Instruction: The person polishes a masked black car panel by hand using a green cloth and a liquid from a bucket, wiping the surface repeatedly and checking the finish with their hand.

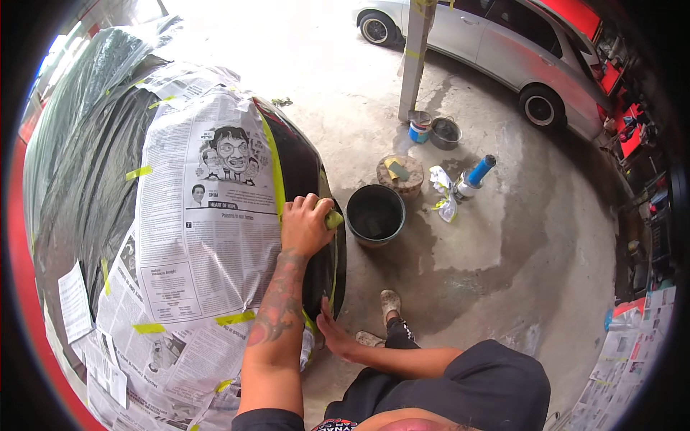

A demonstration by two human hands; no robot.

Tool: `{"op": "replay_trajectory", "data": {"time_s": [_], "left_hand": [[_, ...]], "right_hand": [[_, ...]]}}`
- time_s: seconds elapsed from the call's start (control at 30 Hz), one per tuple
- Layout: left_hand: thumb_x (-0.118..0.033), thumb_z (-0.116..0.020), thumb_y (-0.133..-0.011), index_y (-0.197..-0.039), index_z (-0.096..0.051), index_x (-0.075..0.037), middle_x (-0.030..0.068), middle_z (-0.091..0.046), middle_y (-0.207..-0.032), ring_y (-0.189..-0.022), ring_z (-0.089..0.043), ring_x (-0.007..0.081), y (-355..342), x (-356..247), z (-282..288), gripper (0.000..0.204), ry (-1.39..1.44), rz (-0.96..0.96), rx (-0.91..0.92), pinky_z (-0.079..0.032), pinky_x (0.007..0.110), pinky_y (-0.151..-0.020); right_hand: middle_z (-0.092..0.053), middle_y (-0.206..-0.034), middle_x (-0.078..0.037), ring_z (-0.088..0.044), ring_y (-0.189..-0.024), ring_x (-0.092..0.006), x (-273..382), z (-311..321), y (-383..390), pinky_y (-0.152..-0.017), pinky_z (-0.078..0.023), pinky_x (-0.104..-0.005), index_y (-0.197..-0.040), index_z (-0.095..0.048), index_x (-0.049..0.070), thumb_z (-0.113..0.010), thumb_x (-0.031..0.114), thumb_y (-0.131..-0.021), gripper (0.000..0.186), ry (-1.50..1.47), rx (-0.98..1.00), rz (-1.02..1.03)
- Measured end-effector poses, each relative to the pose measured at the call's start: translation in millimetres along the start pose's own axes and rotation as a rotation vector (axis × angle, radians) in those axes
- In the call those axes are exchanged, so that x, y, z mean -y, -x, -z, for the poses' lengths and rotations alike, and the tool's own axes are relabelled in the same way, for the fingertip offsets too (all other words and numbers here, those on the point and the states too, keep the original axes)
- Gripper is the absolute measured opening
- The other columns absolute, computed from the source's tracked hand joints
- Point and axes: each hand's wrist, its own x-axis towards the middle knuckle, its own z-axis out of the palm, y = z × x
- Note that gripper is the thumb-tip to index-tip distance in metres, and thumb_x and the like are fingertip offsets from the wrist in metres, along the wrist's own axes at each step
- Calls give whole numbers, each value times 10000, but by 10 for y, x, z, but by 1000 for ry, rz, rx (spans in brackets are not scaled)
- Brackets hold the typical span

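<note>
A dark car panel [292, 159] bulges out beside newspaper masking [215, 248] edged with yellow-green tape [272, 154]. My left hand [307, 224] is closed round a small yellow-green block [333, 219] and rests against the panel. Its fingers hide most of the block, so I cannot tell if it is a sponge. Lower down, my right hand [335, 335] has its fingers stretched out, with the tips touching or very close to the panel's lower part. Just right of my left hand, a black bucket [375, 214] with dark liquid stands on the floor.
Past the bucket, a round stump [402, 188] carries small pads. Beyond it are a paint can [420, 128] and a grey basin [446, 132] near a post [415, 65]. A blue-topped cylinder [480, 171] stands beside a crumpled cloth [444, 194]. A silver car [474, 32] is parked behind.
</note>
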Motion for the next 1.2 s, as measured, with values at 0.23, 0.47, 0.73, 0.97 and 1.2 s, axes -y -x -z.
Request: {"op": "replay_trajectory", "data": {"time_s": [0.23,0.47,0.73,0.97,1.2], "left_hand": [[-231,-854,-653,-1023,-668,-211,8,-614,-982,-968,-604,262,-55,-65,-11,415,15,-24,-9,-455,429,-827],[-233,-855,-660,-1007,-666,-205,12,-614,-982,-982,-604,264,-46,-60,-9,396,7,-19,-3,-457,428,-831],[-231,-827,-709,-964,-654,-191,25,-613,-971,-964,-605,273,-17,10,10,311,0,-56,21,-460,430,-821],[-167,-653,-812,-932,-656,-193,31,-627,-926,-938,-630,255,148,-266,48,123,-90,-118,175,-456,430,-775],[-336,-815,-702,-935,-651,-161,71,-673,-904,-917,-683,291,463,-249,139,335,-113,-100,346,-540,446,-788]], "right_hand": [[94,-1710,-188,114,-1580,-263,5,337,-540,-1260,-1,-318,-1608,94,-26,-302,434,-1122,776,-40,-55,47],[107,-1716,-172,123,-1581,-303,-101,67,-87,-1258,23,-390,-1631,4,0,-372,331,-1111,722,341,65,518],[77,-1720,-164,82,-1588,-269,-11,115,-78,-1262,18,-368,-1632,0,3,-360,314,-1115,703,275,67,469],[51,-1715,-179,45,-1588,-290,138,462,-772,-1266,-9,-377,-1632,3,5,-390,250,-1107,700,142,-35,514],[-110,-1687,-240,-83,-1581,-334,2,108,-292,-1259,-100,-363,-1618,-55,-34,-392,198,-1089,669,367,-59,602]]}}
